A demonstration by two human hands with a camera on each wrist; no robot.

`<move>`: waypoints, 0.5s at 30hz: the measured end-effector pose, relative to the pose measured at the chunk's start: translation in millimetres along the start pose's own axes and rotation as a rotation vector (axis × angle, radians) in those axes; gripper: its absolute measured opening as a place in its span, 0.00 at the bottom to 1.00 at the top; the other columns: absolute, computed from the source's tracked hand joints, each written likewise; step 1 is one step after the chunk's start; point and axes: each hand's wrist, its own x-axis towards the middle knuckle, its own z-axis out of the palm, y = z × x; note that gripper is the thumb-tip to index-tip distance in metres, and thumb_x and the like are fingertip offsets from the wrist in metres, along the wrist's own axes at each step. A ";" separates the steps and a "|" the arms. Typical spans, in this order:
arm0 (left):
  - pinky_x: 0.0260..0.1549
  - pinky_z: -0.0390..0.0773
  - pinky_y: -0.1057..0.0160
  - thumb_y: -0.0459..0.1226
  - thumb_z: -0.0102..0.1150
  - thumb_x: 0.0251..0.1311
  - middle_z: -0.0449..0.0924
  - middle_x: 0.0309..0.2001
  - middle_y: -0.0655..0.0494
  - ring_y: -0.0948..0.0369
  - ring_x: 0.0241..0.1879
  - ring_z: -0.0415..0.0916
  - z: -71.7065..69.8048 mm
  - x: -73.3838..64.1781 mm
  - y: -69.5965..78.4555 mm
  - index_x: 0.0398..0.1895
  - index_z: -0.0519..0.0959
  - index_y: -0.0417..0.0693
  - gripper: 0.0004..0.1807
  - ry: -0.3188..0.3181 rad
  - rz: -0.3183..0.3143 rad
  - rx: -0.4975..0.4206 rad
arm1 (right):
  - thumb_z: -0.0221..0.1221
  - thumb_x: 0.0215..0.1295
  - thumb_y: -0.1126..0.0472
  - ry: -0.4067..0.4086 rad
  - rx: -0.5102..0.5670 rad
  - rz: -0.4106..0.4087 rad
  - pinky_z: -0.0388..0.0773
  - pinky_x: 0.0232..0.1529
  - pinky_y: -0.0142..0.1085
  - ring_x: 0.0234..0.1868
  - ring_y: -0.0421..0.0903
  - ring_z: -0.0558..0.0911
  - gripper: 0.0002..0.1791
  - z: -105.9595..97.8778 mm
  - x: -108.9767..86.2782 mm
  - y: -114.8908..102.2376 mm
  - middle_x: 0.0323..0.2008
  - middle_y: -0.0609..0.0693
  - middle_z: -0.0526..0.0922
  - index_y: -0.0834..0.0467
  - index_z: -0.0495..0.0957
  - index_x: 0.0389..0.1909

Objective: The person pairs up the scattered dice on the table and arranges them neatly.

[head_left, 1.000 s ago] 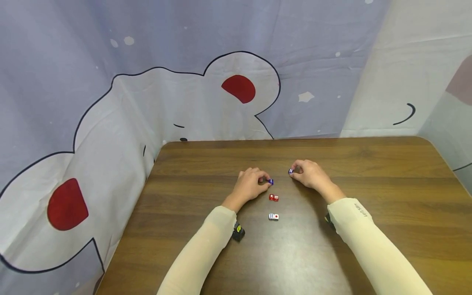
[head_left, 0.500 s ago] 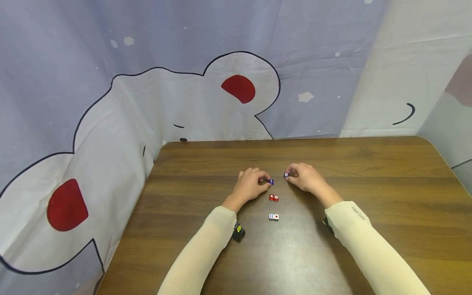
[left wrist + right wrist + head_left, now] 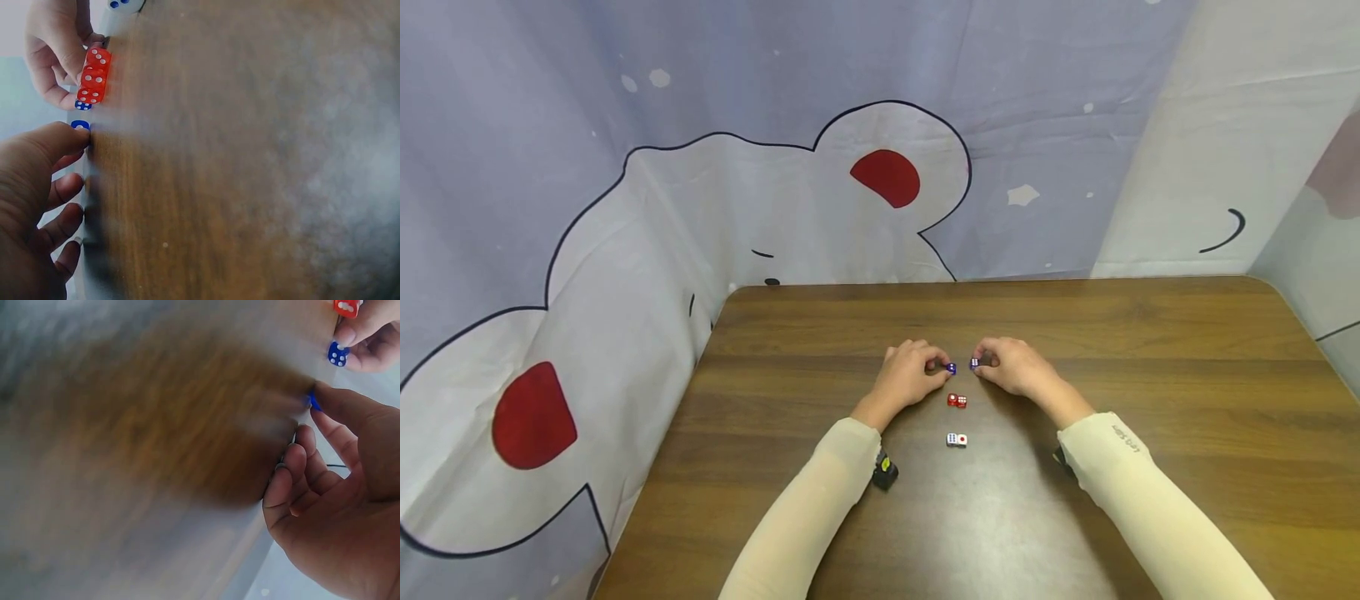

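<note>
Thumb and finger of the left hand point(image 3: 908, 375) pinch a blue die point(image 3: 952, 368) resting on the wooden table. Just to its right, the right hand point(image 3: 1017, 367) pinches a second blue die point(image 3: 974, 363); a small gap separates the two. In the right wrist view, only a sliver of the right hand's blue die point(image 3: 314, 400) shows past the thumb. Nearer the person lie two red dice point(image 3: 957, 401) side by side. Closer still, two white dice point(image 3: 957, 440) sit against each other.
The brown wooden table point(image 3: 1187, 400) has rounded far corners. Behind it and along the left hangs a printed curtain point(image 3: 737, 200). A small black device point(image 3: 885, 472) is worn at the left wrist.
The right hand has moved left and slightly toward the person with its blue die, narrowing the gap to the other blue die. The left hand and the red and white dice have stayed put.
</note>
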 end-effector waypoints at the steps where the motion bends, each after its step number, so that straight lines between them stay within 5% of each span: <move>1: 0.42 0.63 0.59 0.51 0.66 0.63 0.72 0.31 0.66 0.65 0.36 0.67 -0.3 -0.2 0.4 0.43 0.85 0.64 0.09 0.001 0.001 0.000 | 0.66 0.66 0.57 -0.003 0.001 -0.002 0.70 0.32 0.40 0.30 0.46 0.75 0.10 0.3 -0.4 -1.3 0.28 0.48 0.78 0.54 0.81 0.45; 15: 0.42 0.63 0.60 0.51 0.66 0.63 0.72 0.31 0.66 0.66 0.37 0.67 1.0 0.0 2.6 0.43 0.85 0.64 0.09 0.005 0.011 0.014 | 0.67 0.65 0.57 -0.013 -0.013 -0.032 0.69 0.31 0.39 0.30 0.46 0.74 0.09 6.6 -1.9 -11.8 0.27 0.48 0.77 0.54 0.80 0.42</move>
